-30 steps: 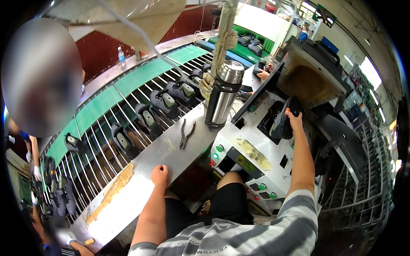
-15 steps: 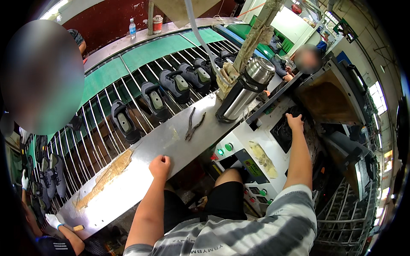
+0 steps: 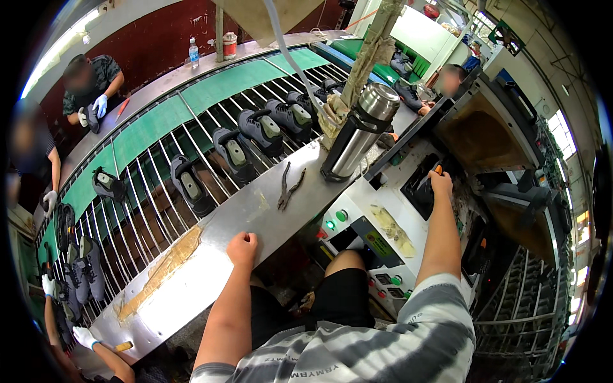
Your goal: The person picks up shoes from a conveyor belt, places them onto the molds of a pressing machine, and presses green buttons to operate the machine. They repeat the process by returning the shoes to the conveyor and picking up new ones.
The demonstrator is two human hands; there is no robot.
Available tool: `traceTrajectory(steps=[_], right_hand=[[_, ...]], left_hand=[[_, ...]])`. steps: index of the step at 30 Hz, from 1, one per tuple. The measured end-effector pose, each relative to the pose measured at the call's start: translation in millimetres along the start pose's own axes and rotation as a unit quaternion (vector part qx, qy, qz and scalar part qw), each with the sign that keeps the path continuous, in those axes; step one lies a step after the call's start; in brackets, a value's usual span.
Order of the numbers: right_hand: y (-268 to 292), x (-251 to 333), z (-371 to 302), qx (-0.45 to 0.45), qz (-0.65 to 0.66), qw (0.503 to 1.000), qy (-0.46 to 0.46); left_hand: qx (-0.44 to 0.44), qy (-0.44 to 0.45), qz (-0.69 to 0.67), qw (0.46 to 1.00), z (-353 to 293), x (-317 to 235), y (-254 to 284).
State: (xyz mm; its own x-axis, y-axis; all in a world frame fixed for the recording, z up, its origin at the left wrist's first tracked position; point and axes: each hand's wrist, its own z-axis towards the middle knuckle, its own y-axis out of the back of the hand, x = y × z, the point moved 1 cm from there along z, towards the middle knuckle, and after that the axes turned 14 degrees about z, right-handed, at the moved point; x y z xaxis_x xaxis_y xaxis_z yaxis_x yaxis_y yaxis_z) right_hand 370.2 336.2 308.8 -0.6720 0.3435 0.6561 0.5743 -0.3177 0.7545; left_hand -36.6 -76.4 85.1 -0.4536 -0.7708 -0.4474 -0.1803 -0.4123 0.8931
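Observation:
My left hand point(image 3: 242, 248) rests curled on the near edge of the metal ledge point(image 3: 281, 220), with nothing seen in it. My right hand point(image 3: 440, 184) reaches into the open press machine at the right. It grips a dark shoe point(image 3: 423, 189) with an orange piece by the fingers; the hand hides part of the shoe. A pair of dark pincers point(image 3: 288, 188) lies on the ledge beyond my left hand. Several dark grey shoes, such as this one point(image 3: 191, 185), stand in a row on the roller conveyor.
A steel thermos point(image 3: 357, 134) stands beside a wrapped post point(image 3: 377, 51). The press's raised lid point(image 3: 491, 131) hangs right of my right hand. Control buttons point(image 3: 342, 216) face my knees. Co-workers are at the far left, lower left and far right; one gloved hand point(image 3: 83, 336) is near the ledge.
My right hand has turned and shifted slightly, and the orange piece now shows by its fingers. My left hand stays put. The view has shifted a little, showing more co-workers at left.

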Motion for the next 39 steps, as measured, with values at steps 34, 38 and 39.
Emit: traceTrajectory(steps=[34,38,39], right_hand=[[135,-254,-84,-0.086,0.073,0.917,0.383],[202,-306,-74,-0.134,0.024,0.948,0.289],[215,-319,-67,-0.145,0.012,0.95,0.276]], left_hand=[[0.061,0.128,-0.408,0.902,-36,-45,-130],[0.312,0.141,-0.615,0.71,-86,-195,-115],[0.324,0.158,-0.615,0.701,-102,-234,-100]])
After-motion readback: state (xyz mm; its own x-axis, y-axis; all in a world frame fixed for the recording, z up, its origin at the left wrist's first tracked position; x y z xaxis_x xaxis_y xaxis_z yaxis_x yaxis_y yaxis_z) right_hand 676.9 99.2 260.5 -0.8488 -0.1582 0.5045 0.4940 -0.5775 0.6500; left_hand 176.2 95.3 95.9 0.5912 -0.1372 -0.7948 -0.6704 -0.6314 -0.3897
